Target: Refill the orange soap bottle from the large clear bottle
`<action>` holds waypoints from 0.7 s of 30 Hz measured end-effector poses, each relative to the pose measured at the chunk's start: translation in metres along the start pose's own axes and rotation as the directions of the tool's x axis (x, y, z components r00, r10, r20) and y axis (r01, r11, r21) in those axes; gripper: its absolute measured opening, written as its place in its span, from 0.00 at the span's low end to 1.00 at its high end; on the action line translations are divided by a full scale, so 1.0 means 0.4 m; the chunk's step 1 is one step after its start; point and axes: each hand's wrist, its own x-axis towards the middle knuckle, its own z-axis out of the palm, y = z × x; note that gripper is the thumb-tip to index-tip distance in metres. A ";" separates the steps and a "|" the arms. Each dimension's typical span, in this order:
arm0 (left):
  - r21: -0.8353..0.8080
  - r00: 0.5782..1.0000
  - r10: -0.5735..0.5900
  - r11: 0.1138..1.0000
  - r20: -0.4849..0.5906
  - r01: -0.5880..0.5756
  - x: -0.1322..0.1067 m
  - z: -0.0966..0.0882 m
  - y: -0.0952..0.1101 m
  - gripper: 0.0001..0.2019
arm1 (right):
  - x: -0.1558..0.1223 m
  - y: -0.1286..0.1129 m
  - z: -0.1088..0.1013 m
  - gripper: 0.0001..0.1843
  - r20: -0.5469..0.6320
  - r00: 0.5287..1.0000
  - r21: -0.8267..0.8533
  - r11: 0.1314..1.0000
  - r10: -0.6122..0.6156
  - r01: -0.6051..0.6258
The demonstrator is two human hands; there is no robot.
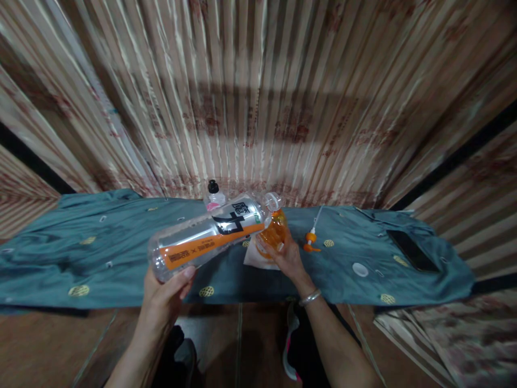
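My left hand (167, 293) is closed around the base of a large clear drink bottle (210, 234) with a silver and orange label. The bottle is tilted, its mouth up at the right by the top of an orange bottle (273, 233). My right hand (290, 256) grips that orange see-through bottle, which stands on a white cloth or tissue (258, 258). Whether liquid passes between the two bottles cannot be made out. An orange pump head (311, 238) with a pale tube lies to the right of my right hand.
The narrow table has a green-blue cloth (133, 248). A small bottle with a black cap (214, 194) stands behind the drink bottle. A white round lid (360, 269) and a dark phone (412, 250) lie at the right. A pleated curtain (250, 108) hangs close behind.
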 end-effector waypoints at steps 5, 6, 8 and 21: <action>-0.005 1.000 0.007 1.000 0.005 -0.007 0.000 -0.002 -0.001 0.23 | 0.001 -0.003 -0.002 0.39 -0.006 1.000 -0.004 1.000 -0.006 0.006; -0.006 1.000 0.009 1.000 0.006 -0.009 0.000 -0.002 -0.001 0.24 | 0.001 -0.002 -0.003 0.39 -0.005 1.000 -0.006 1.000 -0.006 0.006; -0.008 1.000 0.011 1.000 0.008 -0.011 0.001 -0.002 -0.001 0.25 | 0.002 0.000 -0.004 0.39 0.001 1.000 -0.006 1.000 -0.007 0.007; -0.010 1.000 -0.007 1.000 -0.008 0.007 -0.002 0.001 0.007 0.25 | 0.001 0.002 -0.004 0.39 -0.007 1.000 -0.027 1.000 -0.001 0.001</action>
